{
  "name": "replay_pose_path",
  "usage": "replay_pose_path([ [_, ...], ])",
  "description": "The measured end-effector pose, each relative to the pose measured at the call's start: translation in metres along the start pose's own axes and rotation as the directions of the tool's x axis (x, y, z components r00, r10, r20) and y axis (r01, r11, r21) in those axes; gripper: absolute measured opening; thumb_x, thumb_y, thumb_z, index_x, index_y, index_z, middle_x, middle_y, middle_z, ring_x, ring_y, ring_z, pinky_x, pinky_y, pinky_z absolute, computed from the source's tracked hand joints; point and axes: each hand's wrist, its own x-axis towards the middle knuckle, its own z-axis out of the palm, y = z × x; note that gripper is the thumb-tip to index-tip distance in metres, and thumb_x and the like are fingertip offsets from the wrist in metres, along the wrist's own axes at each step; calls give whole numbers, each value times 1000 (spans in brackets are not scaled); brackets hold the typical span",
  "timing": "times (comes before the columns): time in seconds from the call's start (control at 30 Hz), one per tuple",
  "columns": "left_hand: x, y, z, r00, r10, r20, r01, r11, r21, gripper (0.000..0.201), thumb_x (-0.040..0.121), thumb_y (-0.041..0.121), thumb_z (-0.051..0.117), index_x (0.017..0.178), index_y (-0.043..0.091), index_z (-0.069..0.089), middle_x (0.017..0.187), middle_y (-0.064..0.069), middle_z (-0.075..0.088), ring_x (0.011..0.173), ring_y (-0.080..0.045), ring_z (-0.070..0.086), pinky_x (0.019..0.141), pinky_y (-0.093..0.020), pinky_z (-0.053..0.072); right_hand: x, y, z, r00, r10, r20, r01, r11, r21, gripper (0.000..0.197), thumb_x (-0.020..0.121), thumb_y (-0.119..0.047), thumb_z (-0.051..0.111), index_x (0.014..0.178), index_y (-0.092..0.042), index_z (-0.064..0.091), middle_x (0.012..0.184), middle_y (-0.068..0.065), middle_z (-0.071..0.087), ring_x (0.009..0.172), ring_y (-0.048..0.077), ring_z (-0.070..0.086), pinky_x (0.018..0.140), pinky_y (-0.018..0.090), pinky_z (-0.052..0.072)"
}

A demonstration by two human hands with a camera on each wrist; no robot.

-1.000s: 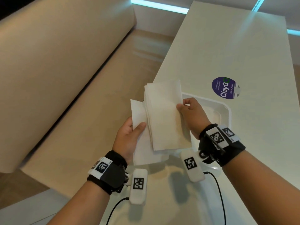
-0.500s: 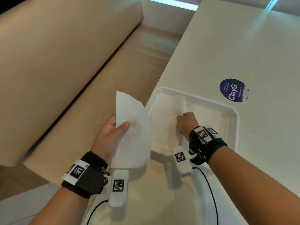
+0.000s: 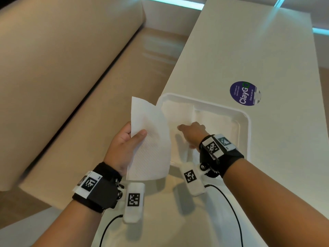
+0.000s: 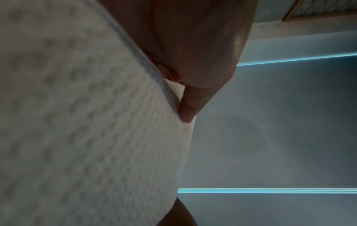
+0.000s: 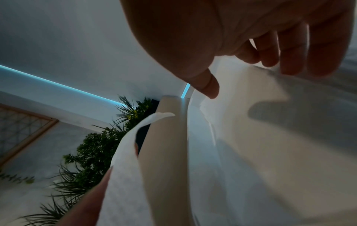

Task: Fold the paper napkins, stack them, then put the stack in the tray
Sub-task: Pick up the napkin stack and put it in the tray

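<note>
My left hand (image 3: 122, 147) pinches a dimpled, embossed paper napkin (image 3: 149, 139) off the tabletop's left edge; my right hand (image 3: 193, 133), fingers relaxed, hovers over folded napkins (image 3: 176, 114) in the white rectangular tray (image 3: 246, 125).

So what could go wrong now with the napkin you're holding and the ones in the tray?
The napkin is only pinched at one edge by the left hand and hangs beside the tray, so it could slip or crumple. The right hand hovers just above the stack with relaxed fingers, so it might nudge the stack crooked. The tray sits near the table edge, so a bump could push it off.
</note>
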Motion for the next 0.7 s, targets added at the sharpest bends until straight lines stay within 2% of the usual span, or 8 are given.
replay_pose_path([
  [0.07, 0, -1, 3, 1000, -8, 4, 8, 1000, -1, 28, 86, 18, 64, 114, 20, 63, 116, -9, 69, 106, -30, 64, 94, -50, 49, -1, 5, -2, 999, -3, 53, 2, 1000, 17, 48, 92, -30, 52, 129, 0, 47, 134, 20, 47, 121, 36, 50, 98, 47, 47],
  [0.23, -3, -1, 15, 1000, -12, 9, 12, 1000, 19, 32, 83, 18, 64, 115, 17, 62, 112, -7, 71, 101, -25, 66, 90, -45, 51, -4, 15, -1, 996, 4, 91, -8, 999, 37, 42, 92, -26, 52, 126, -1, 51, 130, 20, 52, 115, 36, 56, 90, 46, 53],
  [0.37, -4, 6, 28, 1000, -14, 17, 14, 999, 42, 30, 86, 15, 59, 115, 18, 61, 111, -5, 71, 100, -22, 67, 86, -41, 52, -14, 19, -9, 991, -22, 132, 15, 998, 55, 43, 94, -27, 51, 127, 1, 51, 127, 21, 57, 111, 36, 60, 91, 43, 53],
  [0.47, 2, 16, 49, 998, -11, 65, 7, 998, 55, 23, 93, 10, 55, 113, 19, 62, 110, -3, 71, 101, -21, 66, 90, -40, 51, -24, 34, -34, 991, -136, -14, 137, 989, 55, 48, 95, -32, 49, 137, -8, 43, 132, 12, 53, 113, 29, 57, 97, 45, 48],
  [0.57, 15, 19, 83, 984, -1, 180, -5, 999, 32, 24, 95, 6, 52, 116, 16, 60, 115, -4, 70, 105, -21, 65, 94, -38, 52, -43, 68, -70, 944, -235, -230, 251, 967, 41, 37, 94, -29, 53, 128, -15, 51, 121, 3, 59, 105, 21, 59, 93, 35, 47],
  [0.63, 27, 11, 109, 965, -53, 256, 43, 998, 48, 26, 97, 7, 52, 120, 16, 58, 120, -6, 68, 109, -22, 65, 94, -36, 52, -58, 96, -87, 902, -249, -353, 270, 963, 12, 34, 91, -25, 59, 124, -16, 55, 118, 1, 59, 102, 18, 58, 88, 30, 44],
  [0.7, 39, -7, 133, 961, -138, 239, 99, 981, 166, 24, 96, 10, 53, 120, 16, 58, 119, -6, 68, 109, -24, 65, 92, -35, 53, -69, 121, -94, 880, -236, -413, 253, 967, -13, 40, 89, -20, 63, 128, -17, 53, 124, 2, 54, 101, 16, 55, 87, 27, 42],
])
